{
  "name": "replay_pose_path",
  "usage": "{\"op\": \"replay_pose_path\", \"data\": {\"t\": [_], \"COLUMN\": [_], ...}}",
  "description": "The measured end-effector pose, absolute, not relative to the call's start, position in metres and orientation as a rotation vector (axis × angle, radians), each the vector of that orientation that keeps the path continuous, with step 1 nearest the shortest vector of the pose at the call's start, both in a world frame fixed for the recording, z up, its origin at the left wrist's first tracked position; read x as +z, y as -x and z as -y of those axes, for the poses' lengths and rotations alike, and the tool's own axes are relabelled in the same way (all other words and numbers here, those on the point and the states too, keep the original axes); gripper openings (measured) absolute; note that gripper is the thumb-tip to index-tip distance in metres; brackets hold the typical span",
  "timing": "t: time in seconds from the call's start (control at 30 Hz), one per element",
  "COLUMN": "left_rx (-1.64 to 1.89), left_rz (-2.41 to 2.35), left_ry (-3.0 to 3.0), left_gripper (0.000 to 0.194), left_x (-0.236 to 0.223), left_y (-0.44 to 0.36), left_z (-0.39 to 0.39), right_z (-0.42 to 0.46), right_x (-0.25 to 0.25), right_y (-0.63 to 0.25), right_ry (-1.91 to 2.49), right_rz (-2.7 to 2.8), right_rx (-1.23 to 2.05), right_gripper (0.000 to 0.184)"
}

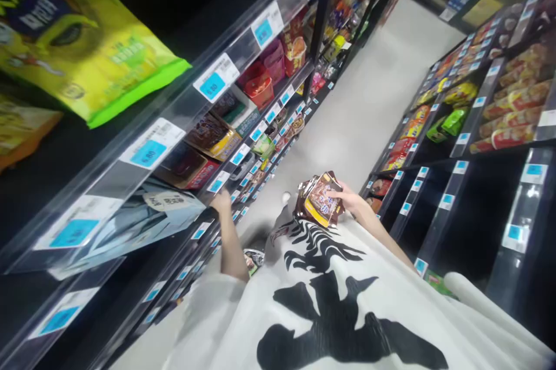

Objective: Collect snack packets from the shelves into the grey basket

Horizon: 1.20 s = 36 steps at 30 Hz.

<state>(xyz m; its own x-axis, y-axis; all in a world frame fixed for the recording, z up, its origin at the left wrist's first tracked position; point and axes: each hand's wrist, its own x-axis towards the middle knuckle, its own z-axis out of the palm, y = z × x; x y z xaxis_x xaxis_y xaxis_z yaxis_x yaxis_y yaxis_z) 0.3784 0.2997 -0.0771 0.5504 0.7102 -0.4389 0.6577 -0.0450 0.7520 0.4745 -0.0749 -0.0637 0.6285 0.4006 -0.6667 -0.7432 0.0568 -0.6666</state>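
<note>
My right hand is closed round a small stack of brown and yellow snack packets, held against my white shirt with its black print. My left hand reaches out to the shelf edge on my left, beside the white price tags; its fingers are blurred and partly hidden. Brown and red boxed snacks sit on the shelf just above that hand.
Shelving runs along both sides of a narrow aisle with a pale floor. A big yellow-green bag hangs at the upper left. Red and yellow packets fill the right shelves. Clear rail strips carry blue price labels.
</note>
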Motion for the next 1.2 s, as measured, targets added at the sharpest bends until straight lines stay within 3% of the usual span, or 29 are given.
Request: {"op": "replay_pose_path", "data": {"t": [0.1, 0.23, 0.33, 0.53, 0.73, 0.9, 1.2], "left_rx": [0.065, -0.213, -0.213, -0.250, -0.183, -0.134, 0.008], "left_rz": [-1.139, -0.644, -0.534, -0.521, -0.546, -0.485, -0.649], "left_ry": [-1.621, -0.968, -0.897, -0.831, -0.821, -0.927, -0.880], "left_gripper": [0.044, 0.063, 0.066, 0.063, 0.064, 0.080, 0.071], "left_x": [-0.079, -0.068, -0.059, -0.068, -0.083, -0.089, -0.107], "left_y": [-0.366, -0.362, -0.368, -0.375, -0.378, -0.377, -0.366], "left_z": [-0.257, -0.181, -0.155, -0.157, -0.149, -0.149, -0.151], "right_z": [0.056, 0.031, 0.025, 0.039, 0.044, 0.046, 0.043], "right_x": [-0.061, -0.054, -0.044, -0.037, -0.039, -0.035, -0.025], "right_y": [-0.482, -0.491, -0.494, -0.484, -0.480, -0.489, -0.519], "right_ry": [1.234, 1.288, 1.345, 1.423, 1.592, 1.578, 1.682], "right_rz": [-0.270, -0.124, -0.046, -0.079, -0.154, -0.009, 0.051], "right_rx": [0.995, 1.104, 1.154, 1.071, 0.761, 0.954, 1.007], "right_gripper": [0.061, 0.065, 0.063, 0.059, 0.062, 0.052, 0.051]}}
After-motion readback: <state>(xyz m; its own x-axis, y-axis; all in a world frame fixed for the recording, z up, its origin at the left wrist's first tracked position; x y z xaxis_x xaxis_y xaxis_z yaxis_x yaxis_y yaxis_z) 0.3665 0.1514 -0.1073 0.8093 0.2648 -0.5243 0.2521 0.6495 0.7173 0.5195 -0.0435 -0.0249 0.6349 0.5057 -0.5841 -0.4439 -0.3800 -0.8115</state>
